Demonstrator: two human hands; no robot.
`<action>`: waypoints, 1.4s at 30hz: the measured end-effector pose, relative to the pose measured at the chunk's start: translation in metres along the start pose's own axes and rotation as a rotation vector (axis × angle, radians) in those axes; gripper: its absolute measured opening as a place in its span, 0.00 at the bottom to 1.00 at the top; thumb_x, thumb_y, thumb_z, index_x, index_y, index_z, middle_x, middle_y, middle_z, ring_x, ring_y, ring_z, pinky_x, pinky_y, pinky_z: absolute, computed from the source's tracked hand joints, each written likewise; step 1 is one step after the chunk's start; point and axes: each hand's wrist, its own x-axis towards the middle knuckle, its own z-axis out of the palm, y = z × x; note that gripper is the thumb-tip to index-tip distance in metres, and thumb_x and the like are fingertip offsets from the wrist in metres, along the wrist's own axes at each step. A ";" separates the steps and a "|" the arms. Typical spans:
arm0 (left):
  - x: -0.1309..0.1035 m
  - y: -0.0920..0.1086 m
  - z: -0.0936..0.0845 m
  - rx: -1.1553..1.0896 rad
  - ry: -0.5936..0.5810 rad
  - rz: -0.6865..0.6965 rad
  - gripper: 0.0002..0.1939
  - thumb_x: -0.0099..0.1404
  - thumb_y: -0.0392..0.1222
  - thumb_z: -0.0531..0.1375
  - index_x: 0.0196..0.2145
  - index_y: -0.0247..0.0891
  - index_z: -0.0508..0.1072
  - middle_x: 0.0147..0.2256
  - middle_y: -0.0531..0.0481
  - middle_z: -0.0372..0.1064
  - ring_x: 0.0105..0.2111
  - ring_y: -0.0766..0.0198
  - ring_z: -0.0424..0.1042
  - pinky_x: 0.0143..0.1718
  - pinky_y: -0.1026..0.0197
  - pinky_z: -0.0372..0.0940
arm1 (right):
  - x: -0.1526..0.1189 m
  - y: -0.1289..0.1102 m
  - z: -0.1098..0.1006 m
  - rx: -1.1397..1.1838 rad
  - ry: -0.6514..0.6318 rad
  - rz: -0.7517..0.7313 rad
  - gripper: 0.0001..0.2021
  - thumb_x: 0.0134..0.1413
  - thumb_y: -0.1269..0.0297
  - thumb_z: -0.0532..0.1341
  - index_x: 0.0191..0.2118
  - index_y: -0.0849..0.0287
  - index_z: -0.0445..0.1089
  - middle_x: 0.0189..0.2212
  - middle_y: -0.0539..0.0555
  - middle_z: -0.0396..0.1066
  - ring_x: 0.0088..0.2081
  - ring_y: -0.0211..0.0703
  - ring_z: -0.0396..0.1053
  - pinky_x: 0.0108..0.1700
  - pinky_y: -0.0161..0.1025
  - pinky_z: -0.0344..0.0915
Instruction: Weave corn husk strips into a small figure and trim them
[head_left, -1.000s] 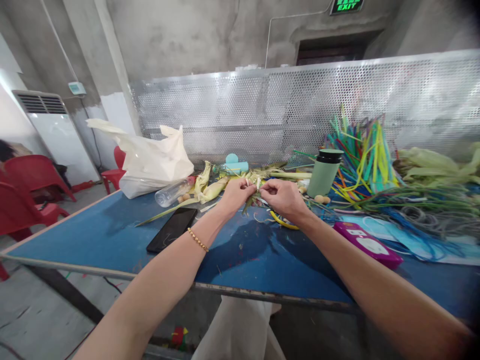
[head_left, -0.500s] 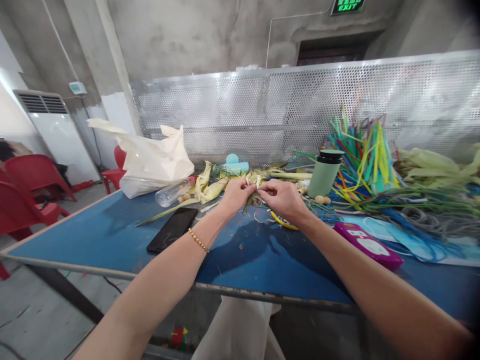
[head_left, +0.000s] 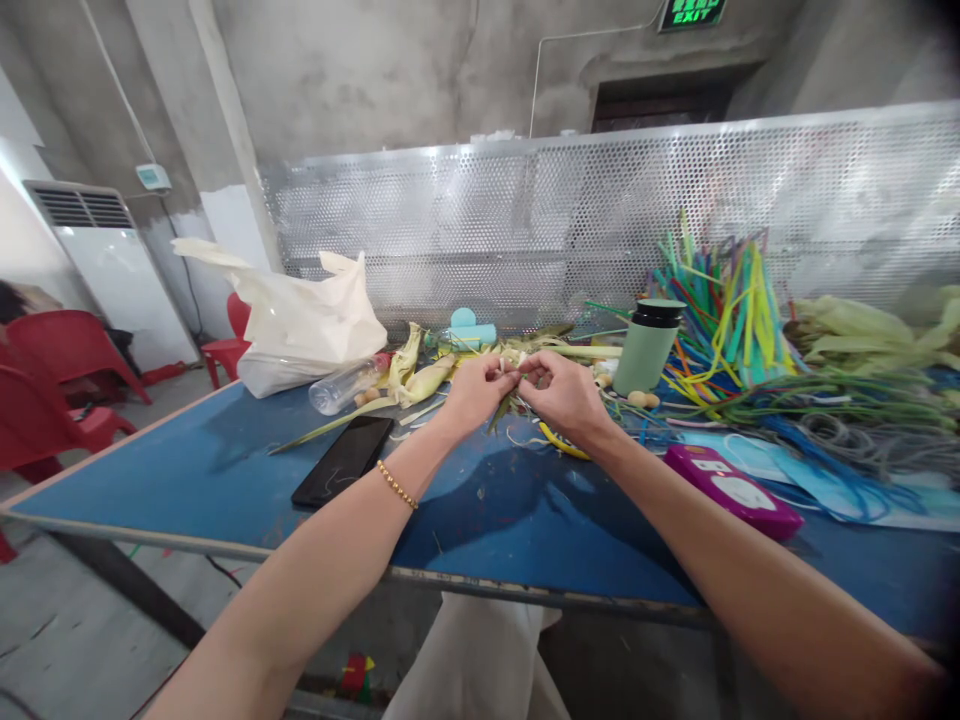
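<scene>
Above the middle of the table, my left hand and my right hand meet fingertip to fingertip, both closed in a pinch. Between them is a small piece of green corn husk, its leafy end hanging below my left fingers; the rest is largely hidden. Behind the hands lie husks and stalks. Left of them is a pale corn husk. A yellow curved strip rests on the table under my right wrist.
On the blue table are a black phone, a clear bottle, a white plastic bag, a green tumbler and a magenta box. Colourful strips and cords heap at right. A perforated metal panel stands behind.
My fingertips have closed together, the right fingers shifting slightly up and curling more over the husk piece. The things on the table have stayed in place.
</scene>
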 end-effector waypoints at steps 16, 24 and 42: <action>-0.001 -0.004 0.003 -0.042 0.017 0.007 0.09 0.61 0.45 0.61 0.32 0.35 0.74 0.24 0.54 0.65 0.24 0.69 0.60 0.25 0.67 0.54 | -0.001 -0.013 0.000 0.435 -0.152 0.282 0.12 0.42 0.67 0.58 0.30 0.62 0.78 0.15 0.48 0.70 0.18 0.38 0.65 0.20 0.32 0.60; -0.003 0.001 0.002 -0.047 0.012 0.007 0.14 0.63 0.51 0.61 0.33 0.36 0.73 0.24 0.52 0.68 0.25 0.66 0.66 0.27 0.65 0.60 | 0.000 -0.024 -0.009 0.555 -0.150 0.373 0.03 0.39 0.67 0.60 0.22 0.60 0.70 0.11 0.46 0.63 0.14 0.33 0.59 0.17 0.31 0.57; -0.004 0.004 0.000 -0.011 0.080 0.002 0.09 0.62 0.46 0.60 0.30 0.38 0.71 0.24 0.54 0.64 0.25 0.66 0.63 0.27 0.65 0.57 | 0.003 -0.004 -0.007 0.483 -0.184 0.256 0.09 0.47 0.59 0.65 0.26 0.59 0.69 0.14 0.50 0.70 0.17 0.40 0.68 0.20 0.34 0.65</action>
